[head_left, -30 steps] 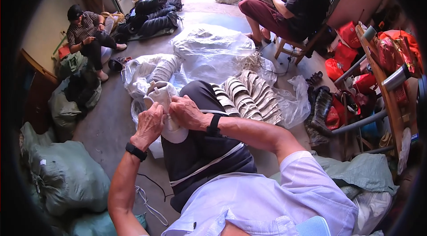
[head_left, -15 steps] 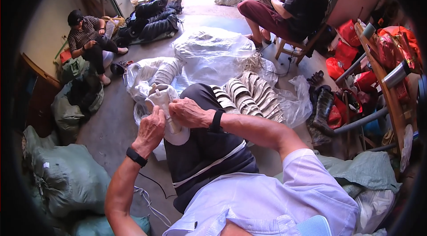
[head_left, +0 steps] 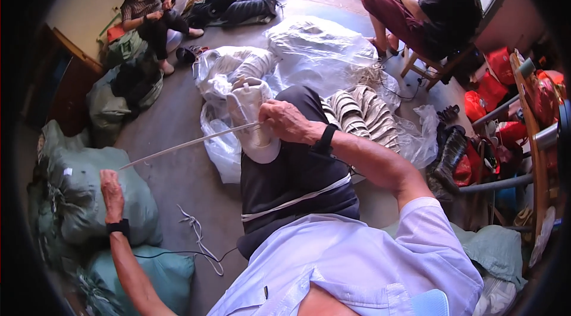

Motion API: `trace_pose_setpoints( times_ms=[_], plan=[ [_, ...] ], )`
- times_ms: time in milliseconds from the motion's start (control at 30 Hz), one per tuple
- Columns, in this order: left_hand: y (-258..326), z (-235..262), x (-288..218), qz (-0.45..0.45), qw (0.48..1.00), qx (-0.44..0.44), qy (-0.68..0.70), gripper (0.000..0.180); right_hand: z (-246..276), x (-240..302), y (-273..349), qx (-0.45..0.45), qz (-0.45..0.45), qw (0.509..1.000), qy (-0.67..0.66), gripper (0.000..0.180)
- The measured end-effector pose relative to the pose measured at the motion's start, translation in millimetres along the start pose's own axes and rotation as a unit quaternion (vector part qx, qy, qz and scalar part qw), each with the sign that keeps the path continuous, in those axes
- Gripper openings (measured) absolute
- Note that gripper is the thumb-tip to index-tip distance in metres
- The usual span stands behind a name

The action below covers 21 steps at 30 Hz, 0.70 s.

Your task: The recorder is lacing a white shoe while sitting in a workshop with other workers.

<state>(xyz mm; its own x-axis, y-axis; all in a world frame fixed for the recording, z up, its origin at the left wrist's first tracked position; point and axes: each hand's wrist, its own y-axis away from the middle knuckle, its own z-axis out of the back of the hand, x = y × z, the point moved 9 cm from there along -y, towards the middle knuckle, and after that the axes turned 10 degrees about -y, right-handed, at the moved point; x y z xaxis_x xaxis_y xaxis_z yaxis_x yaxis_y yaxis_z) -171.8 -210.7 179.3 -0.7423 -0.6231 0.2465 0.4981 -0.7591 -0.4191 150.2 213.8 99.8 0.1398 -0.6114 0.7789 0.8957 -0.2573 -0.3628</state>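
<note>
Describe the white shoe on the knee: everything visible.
The white shoe is a pale, sneaker-like shoe with a smooth, thick whitish sole, resting on the person's dark-trousered knee, toe end pointing away from them. The right hand presses on its side, holding it steady. A long white lace runs taut from the shoe out to the raised left hand, which pulls it sideways. The upper looks like fabric or soft synthetic; finer detail is too blurred. Behind it lie clear plastic bags of similar pale items.

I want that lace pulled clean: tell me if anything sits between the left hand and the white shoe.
Nothing visible does. The lace runs taut from the left hand straight to the white shoe, which the right hand steadies on the knee.
</note>
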Motion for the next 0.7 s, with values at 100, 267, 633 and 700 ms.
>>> trace_pose_setpoints(
  times_ms=[100,267,633,700],
  plan=[
    [85.4,40.5,138.8,0.004,0.989,0.009,-0.146,0.014,-11.4,5.1,-6.8,0.009,0.024,1.0,-0.008,0.013],
    [179.5,154.0,266.2,0.143,0.956,-0.003,-0.256,0.017,-10.9,-1.0,-7.1,0.007,0.005,1.0,-0.022,0.012],
    [145.1,61.9,176.5,0.439,0.443,-0.225,0.748,0.041,93.0,-11.8,50.9,0.134,-0.219,0.958,-0.126,0.02],
    [166.6,72.0,202.7,0.207,0.377,-0.163,0.888,0.036,120.5,-19.2,64.6,0.152,-0.205,0.958,-0.128,0.023]
  ],
)
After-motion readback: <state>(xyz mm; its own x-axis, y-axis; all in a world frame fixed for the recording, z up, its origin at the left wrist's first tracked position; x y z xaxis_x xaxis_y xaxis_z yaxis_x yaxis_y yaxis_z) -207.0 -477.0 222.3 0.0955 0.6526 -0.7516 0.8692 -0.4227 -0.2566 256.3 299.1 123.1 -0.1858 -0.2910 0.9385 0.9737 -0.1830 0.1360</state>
